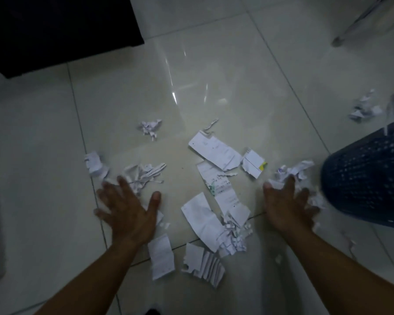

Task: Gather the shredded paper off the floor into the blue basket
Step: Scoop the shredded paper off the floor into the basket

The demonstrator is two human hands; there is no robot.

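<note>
We are early in the job, by our reckoning: nearly all the paper [214, 151] lies on the floor [191, 76], spread from left to right in front of us. The flat torn sheets sit in the middle, between our hands, with a crumpled heap [233, 235] at their near edge. A small wad [149, 128] lies farther off to the left, and another piece [93, 164] at the left edge of the mess.

Our left hand [127, 210] is spread flat, fingers apart, holding nothing. Its fingertips are at a bunch of strips [146, 176]. Our right hand [287, 205] is open too, fingers splayed over crumpled bits [291, 170] just beside the basket [369, 178]. It is blurred, so we cannot say whether it presses on them or only hovers. Neither hand has closed on any paper.

The basket stands at the right edge, only its perforated wall in view. We cannot see inside, so we cannot tell what has gone in. More scraps [364, 108] lie beyond it, far right, well apart from the rest.

What is left, as we judge it: sweep the spread into one pile, lift it into the basket, then fetch the far scraps and the left strays.
</note>
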